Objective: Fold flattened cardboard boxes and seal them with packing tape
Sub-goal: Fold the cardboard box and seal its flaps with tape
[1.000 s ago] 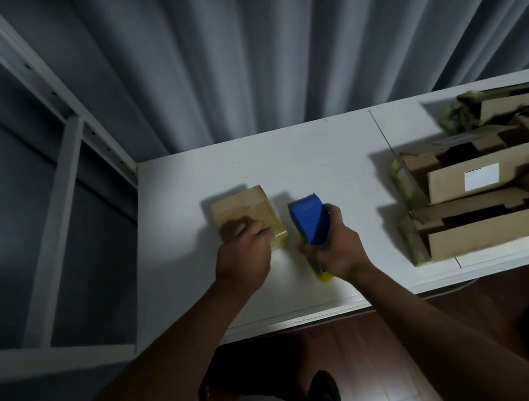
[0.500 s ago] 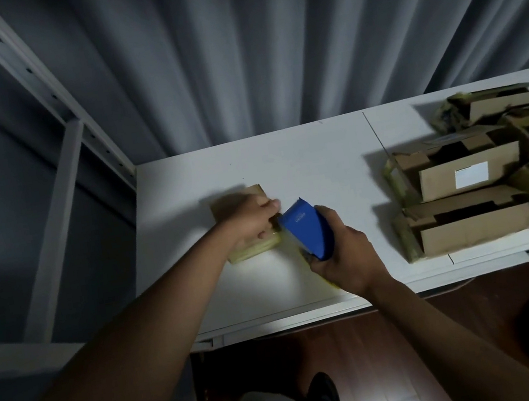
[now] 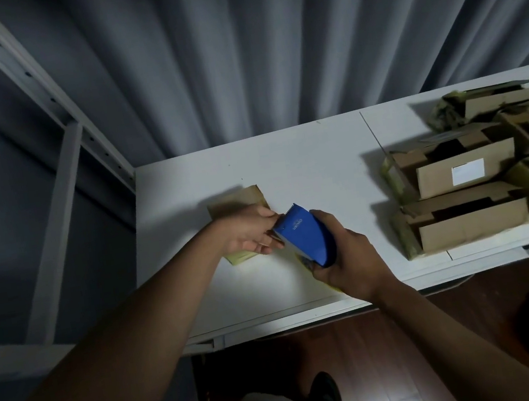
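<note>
A white table was seen from above, and a thin seam was seen running across its top on the right side. A grey curtain with long folds was hung behind the table, down to its far edge. A pale metal shelf frame was set up at the left, right beside the table. Dark wood floor was seen under the near edge of the table. A small cardboard box was laid flat on the table, near the left side. It was partly covered by the left hand. The fingers of that hand were curled at the front end of a blue tape gun, but what was pinched there could not be made out. The tape gun was gripped from behind by the right hand, with the fingers wrapped round it, and it was held just beside the box. A pile of folded boxes was stacked at the right end of the table, well apart from the hands. One box in the pile was marked with a white label.
</note>
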